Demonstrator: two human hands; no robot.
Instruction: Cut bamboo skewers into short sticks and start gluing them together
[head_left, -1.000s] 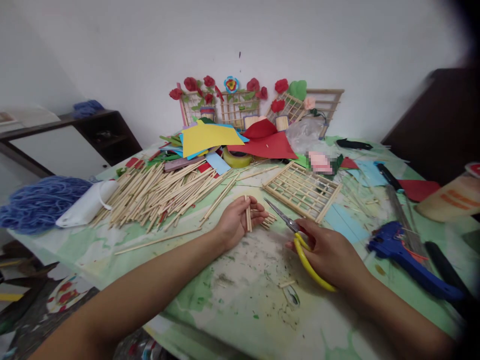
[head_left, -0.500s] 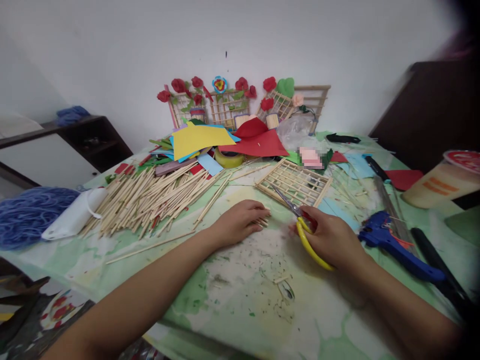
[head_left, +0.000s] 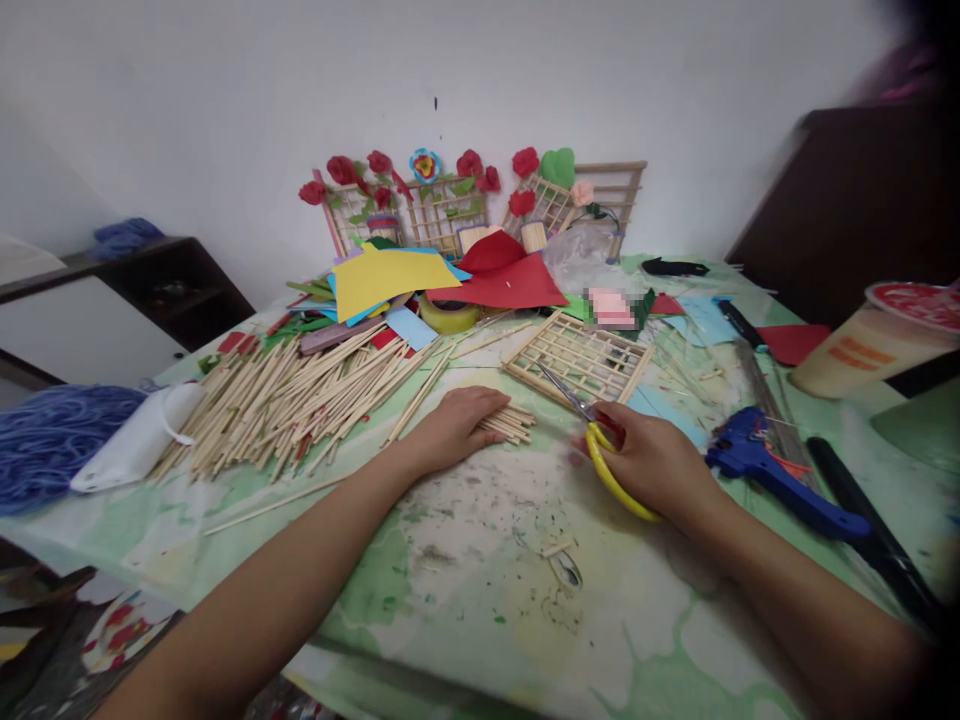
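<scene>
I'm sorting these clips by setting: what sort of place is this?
It looks like an indoor craft workspace, perhaps in a home. The signs: a pile of wooden sticks, yellow-handled scissors in the right hand, and a blue glue gun on the table.

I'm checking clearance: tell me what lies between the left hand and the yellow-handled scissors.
In the head view, short wooden sticks protrude beside the left hand toward the yellow-handled scissors; beyond their ends lies a stretch of tablecloth.

The cloth-covered table [head_left: 480, 540] (rather specked) bears long sticks [head_left: 300, 395], short sticks [head_left: 513, 422] and a lattice [head_left: 579, 360].
</scene>
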